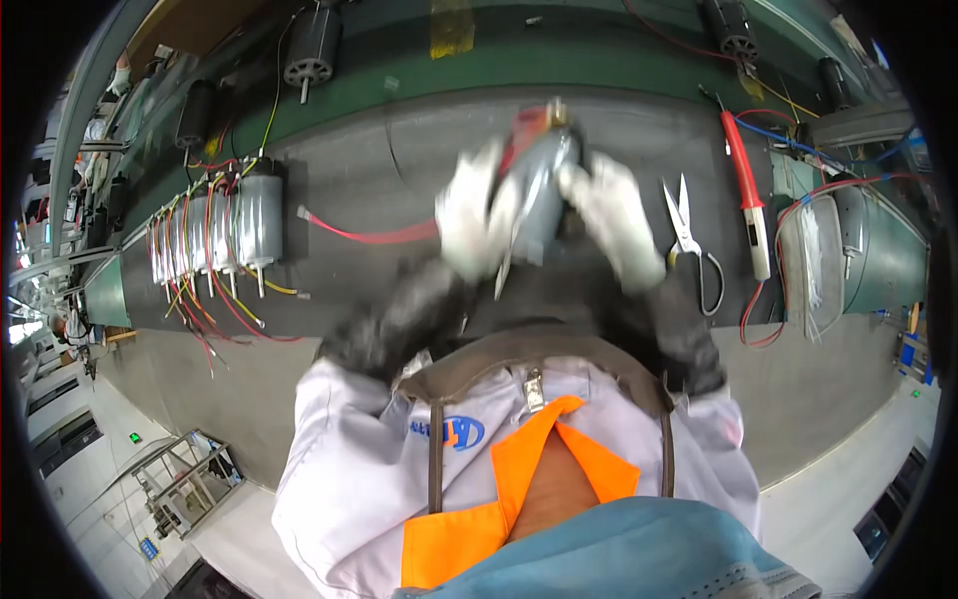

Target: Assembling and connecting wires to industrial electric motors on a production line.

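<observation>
Above the middle of the dark mat, a grey cylindrical motor (547, 195) is held tilted between my gloved hands, smeared by motion. My left hand (471, 215) is closed on its left side. Against its right side press the thumb and fingers of my right hand (614, 212). A red patch and a brass-coloured tip show at the motor's far end; what they belong to is too blurred to tell. Red wire (374, 236) runs from beside my left hand to a pale end on the mat. A thin pointed piece (502, 278) sticks out below my left hand.
Several wired silver motors (261, 220) stand in a row at left. Scissors (684, 225) and a red-handled soldering iron (740, 165) lie at right, beside a tray (810, 255) of thin white strips. Dark motors (312, 50) sit along the green back edge.
</observation>
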The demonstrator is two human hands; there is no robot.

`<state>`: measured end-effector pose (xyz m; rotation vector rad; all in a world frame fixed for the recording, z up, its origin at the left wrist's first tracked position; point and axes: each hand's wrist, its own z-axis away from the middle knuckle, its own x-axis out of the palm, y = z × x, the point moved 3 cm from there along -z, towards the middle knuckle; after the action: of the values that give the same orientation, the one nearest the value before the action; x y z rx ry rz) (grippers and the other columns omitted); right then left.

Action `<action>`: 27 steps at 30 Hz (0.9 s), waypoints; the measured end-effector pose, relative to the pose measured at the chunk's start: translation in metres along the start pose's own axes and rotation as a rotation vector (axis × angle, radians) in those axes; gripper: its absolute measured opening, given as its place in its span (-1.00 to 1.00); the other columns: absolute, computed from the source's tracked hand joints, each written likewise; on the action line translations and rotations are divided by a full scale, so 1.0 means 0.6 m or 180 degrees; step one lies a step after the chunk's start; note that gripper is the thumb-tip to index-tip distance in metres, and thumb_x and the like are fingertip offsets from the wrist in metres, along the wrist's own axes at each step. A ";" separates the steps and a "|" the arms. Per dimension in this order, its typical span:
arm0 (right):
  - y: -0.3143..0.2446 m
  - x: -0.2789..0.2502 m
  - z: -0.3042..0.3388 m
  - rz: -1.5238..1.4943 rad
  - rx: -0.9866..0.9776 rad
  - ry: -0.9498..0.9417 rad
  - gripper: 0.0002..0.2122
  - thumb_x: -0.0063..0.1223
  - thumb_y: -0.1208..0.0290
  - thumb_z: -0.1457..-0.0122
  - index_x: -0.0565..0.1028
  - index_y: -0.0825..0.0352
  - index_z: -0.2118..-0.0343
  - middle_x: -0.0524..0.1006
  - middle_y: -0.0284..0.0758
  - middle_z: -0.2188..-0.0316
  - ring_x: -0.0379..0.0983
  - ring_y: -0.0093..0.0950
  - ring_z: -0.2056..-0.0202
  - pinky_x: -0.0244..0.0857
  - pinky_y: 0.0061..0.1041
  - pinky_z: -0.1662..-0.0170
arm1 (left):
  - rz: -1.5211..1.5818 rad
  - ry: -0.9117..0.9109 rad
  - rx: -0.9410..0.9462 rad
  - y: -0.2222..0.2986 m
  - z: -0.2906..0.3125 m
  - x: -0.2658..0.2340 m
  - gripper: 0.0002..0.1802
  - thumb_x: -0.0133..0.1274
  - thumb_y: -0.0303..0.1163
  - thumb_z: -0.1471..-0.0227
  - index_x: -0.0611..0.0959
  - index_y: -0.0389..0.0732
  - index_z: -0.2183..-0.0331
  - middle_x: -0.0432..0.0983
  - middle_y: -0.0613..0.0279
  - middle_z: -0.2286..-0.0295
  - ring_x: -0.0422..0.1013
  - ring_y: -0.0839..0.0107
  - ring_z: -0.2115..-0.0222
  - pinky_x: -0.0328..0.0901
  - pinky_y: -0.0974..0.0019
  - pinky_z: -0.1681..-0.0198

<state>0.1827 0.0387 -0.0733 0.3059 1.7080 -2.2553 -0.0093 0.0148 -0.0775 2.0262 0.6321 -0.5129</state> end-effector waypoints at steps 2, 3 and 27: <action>-0.033 0.008 -0.085 -0.1500 -0.0928 -0.0091 -0.61 0.11 0.41 -0.25 0.43 0.49 -0.09 0.56 -0.26 0.10 0.47 -0.60 0.18 0.37 -0.59 0.11 | -0.0353 0.0400 0.0019 -0.032 -0.134 0.046 -0.60 0.02 -0.35 -0.07 0.60 -0.21 0.03 0.51 -0.16 0.12 0.47 -0.19 0.13 0.37 0.03 0.00; -0.040 -0.006 -0.081 -0.1486 -0.0984 -0.0048 -0.61 0.11 0.41 -0.25 0.43 0.49 -0.09 0.56 -0.26 0.10 0.47 -0.60 0.18 0.37 -0.59 0.11 | -0.0408 0.0585 -0.0366 -0.044 -0.188 0.060 -0.65 0.00 -0.36 -0.08 0.63 -0.16 0.07 0.54 -0.11 0.17 0.49 -0.15 0.17 0.38 0.02 0.03; -0.007 -0.062 0.062 0.0888 -0.1733 -0.1008 -0.71 0.09 0.41 -0.26 0.53 0.43 0.01 0.63 -0.36 0.36 0.53 -0.62 0.41 0.40 -0.60 0.39 | 0.4004 -0.2080 -0.2668 0.050 -0.047 -0.020 -0.48 0.04 -0.15 -0.26 0.50 -0.43 -0.02 0.56 0.12 0.27 0.53 0.32 0.24 0.44 0.29 0.19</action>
<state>0.2161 0.0082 -0.0466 0.0520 1.8775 -1.4799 0.0027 0.0233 -0.0369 1.0056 -0.7326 -0.0580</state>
